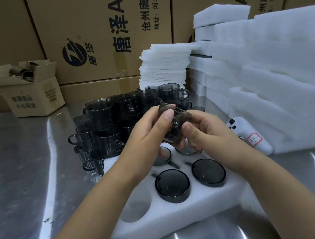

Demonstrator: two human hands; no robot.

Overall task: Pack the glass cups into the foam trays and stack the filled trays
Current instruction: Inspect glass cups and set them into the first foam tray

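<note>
Currently, both the left hand (148,131) and right hand (204,132) grasp one dark glass cup (172,134), tilted, above the foam tray (169,219). The empty pocket (135,208) lies below, on the left hand's side, nearer the person.

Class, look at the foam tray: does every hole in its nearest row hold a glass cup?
No, the foam tray has an empty hole at that row's left end.
</note>
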